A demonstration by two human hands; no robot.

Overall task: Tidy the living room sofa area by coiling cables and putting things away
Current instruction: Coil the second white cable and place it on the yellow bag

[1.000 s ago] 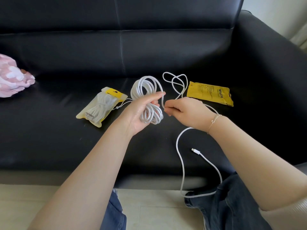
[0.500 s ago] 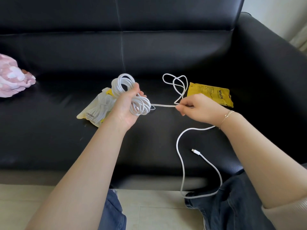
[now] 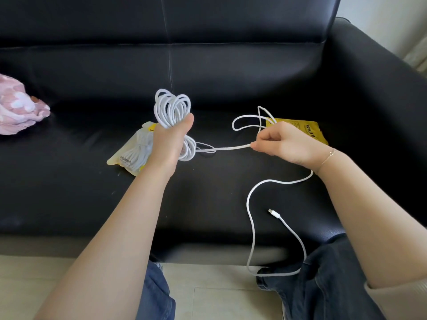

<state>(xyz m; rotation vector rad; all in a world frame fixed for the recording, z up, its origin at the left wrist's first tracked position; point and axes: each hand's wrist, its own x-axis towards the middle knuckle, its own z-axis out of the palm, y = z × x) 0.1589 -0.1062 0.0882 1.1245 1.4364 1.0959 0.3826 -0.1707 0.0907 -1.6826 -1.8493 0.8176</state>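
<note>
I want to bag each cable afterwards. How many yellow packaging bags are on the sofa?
2. One bag, with a coiled white cable inside, lies behind the left hand. The other, a flat yellow bag, lies behind the right hand, partly hidden by it.

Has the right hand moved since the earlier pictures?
Yes. The right hand has drawn rightward, away from the sofa's centre seam, onto the yellow packet.

One loose white cable (image 3: pixel 250 218), two yellow pouches (image 3: pixel 131 155) (image 3: pixel 300 130), one pink cloth (image 3: pixel 18 107), one sofa (image 3: pixel 231 65).
</note>
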